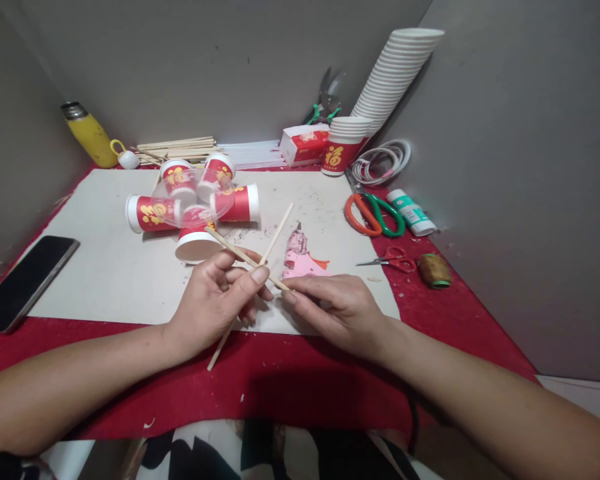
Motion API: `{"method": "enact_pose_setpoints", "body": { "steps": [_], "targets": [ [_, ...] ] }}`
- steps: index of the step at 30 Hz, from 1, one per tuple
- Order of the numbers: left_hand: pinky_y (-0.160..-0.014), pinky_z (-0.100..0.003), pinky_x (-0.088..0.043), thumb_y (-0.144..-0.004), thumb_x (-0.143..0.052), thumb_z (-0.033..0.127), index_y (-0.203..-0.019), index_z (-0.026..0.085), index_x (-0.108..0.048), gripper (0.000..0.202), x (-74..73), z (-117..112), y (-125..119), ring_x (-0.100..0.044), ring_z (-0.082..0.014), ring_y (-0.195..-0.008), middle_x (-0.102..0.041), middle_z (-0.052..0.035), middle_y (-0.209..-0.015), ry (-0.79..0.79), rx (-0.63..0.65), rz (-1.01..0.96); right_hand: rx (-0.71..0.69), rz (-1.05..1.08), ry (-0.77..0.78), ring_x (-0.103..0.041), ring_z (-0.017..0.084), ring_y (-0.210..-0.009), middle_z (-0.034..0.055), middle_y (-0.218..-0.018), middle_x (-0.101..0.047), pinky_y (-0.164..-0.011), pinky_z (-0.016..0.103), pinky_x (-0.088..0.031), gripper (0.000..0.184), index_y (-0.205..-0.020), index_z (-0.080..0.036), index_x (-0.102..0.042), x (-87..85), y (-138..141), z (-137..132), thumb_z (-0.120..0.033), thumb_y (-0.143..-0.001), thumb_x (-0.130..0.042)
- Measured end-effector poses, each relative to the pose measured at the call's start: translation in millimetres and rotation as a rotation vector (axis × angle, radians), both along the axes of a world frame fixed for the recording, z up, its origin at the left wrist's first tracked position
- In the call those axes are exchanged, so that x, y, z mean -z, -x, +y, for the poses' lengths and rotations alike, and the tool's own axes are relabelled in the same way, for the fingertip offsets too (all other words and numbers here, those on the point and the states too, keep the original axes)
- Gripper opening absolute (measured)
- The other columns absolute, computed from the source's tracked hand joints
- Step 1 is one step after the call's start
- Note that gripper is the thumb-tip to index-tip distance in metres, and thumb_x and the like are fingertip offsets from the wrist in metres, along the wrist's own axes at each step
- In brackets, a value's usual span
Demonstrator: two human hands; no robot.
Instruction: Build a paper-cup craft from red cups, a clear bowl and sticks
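My left hand (215, 300) pinches two thin wooden sticks (275, 237) where they cross, thumb on top. One stick runs from near the cups down to my right hand; the other slants from upper right to below my left wrist. My right hand (337, 308) grips the lower end of the first stick with its fingertips. A cluster of red paper cups (153, 213) glued round a clear plastic dome (193, 193) lies just beyond the sticks. A pink glue gun (300, 257) rests on the board right behind my right hand.
A white board (105, 267) covers the red tablecloth. A black phone (23, 280) lies at left, a yellow bottle (90, 137) back left, spare sticks (177, 148) behind. Stacked cups (390, 73), scissors (375, 215), small scissors (393, 259), a glue bottle (410, 212) and twine (434, 270) sit right.
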State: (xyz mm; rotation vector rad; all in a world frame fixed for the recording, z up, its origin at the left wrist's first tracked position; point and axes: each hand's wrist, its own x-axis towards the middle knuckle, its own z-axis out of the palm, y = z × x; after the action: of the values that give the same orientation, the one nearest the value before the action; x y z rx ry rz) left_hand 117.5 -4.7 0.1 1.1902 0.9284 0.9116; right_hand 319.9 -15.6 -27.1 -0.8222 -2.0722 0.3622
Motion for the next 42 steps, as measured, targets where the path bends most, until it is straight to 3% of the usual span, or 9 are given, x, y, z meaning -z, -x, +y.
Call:
{"method": "enact_pose_setpoints", "body": {
  "steps": [3, 14, 22, 30, 35, 42],
  "targets": [
    [-0.047, -0.02, -0.05, -0.083, -0.073, 0.047, -0.101, 0.017, -0.059, 0.037, -1.2, 1, 1, -0.06, -0.0096, -0.046, -0.071, -0.0011, -0.07, -0.004, 0.015, 0.01, 0.013, 0.004, -0.024, -0.072, 0.011, -0.064, 0.0052, -0.082, -0.078, -0.059, 0.017, -0.055, 0.014, -0.097, -0.016, -0.071, -0.3, 0, 0, -0.013, -0.093, -0.059],
    [-0.041, -0.017, -0.043, -0.083, -0.074, 0.039, -0.082, 0.016, -0.064, 0.026, 0.2, 0, -2, -0.053, -0.0066, -0.042, -0.068, -0.0002, -0.064, -0.017, -0.054, 0.062, -0.003, -0.022, 0.024, -0.069, 0.011, -0.061, 0.0054, -0.078, -0.077, -0.057, 0.018, -0.053, 0.017, -0.093, -0.016, -0.073, 0.5, 0, 0, -0.017, -0.095, -0.056],
    [-0.041, -0.016, -0.039, -0.086, -0.07, 0.029, -0.07, 0.015, -0.062, 0.023, -1.7, -7, -5, -0.048, -0.0046, -0.042, -0.064, 0.0018, -0.057, -0.089, -0.113, 0.097, -0.016, -0.067, -0.027, -0.063, 0.009, -0.055, 0.0029, -0.069, -0.072, -0.054, 0.019, -0.047, 0.018, -0.092, -0.014, -0.07, -0.8, 2, -2, -0.017, -0.098, -0.053],
    [-0.039, -0.016, -0.036, -0.085, -0.065, 0.02, -0.064, 0.016, -0.063, 0.021, -6.8, -8, -6, -0.044, -0.0044, -0.04, -0.06, 0.0029, -0.053, -0.194, -0.126, 0.152, -0.035, -0.064, -0.016, -0.062, 0.009, -0.057, 0.0015, -0.072, -0.072, -0.062, 0.02, -0.047, 0.014, -0.096, -0.015, -0.068, -1.9, 2, -5, -0.016, -0.097, -0.054],
    [-0.04, -0.014, -0.035, -0.084, -0.064, 0.016, -0.061, 0.015, -0.061, 0.023, -5.9, -7, -8, -0.042, -0.0033, -0.04, -0.056, 0.0043, -0.049, -0.227, -0.134, 0.118, -0.039, -0.043, 0.0, -0.059, 0.008, -0.054, 0.0003, -0.065, -0.068, -0.055, 0.019, -0.043, 0.016, -0.091, -0.014, -0.069, -3.1, 4, -5, -0.016, -0.097, -0.053],
    [-0.042, -0.016, -0.039, -0.087, -0.069, 0.035, -0.078, 0.015, -0.066, 0.023, -1.1, -1, -3, -0.048, -0.0046, -0.044, -0.067, 0.0, -0.065, -0.069, -0.012, 0.034, -0.018, -0.008, 0.015, -0.066, 0.009, -0.061, 0.0031, -0.075, -0.074, -0.059, 0.017, -0.049, 0.016, -0.093, -0.016, -0.069, 0.0, 1, -1, -0.016, -0.097, -0.054]
  ]
}}
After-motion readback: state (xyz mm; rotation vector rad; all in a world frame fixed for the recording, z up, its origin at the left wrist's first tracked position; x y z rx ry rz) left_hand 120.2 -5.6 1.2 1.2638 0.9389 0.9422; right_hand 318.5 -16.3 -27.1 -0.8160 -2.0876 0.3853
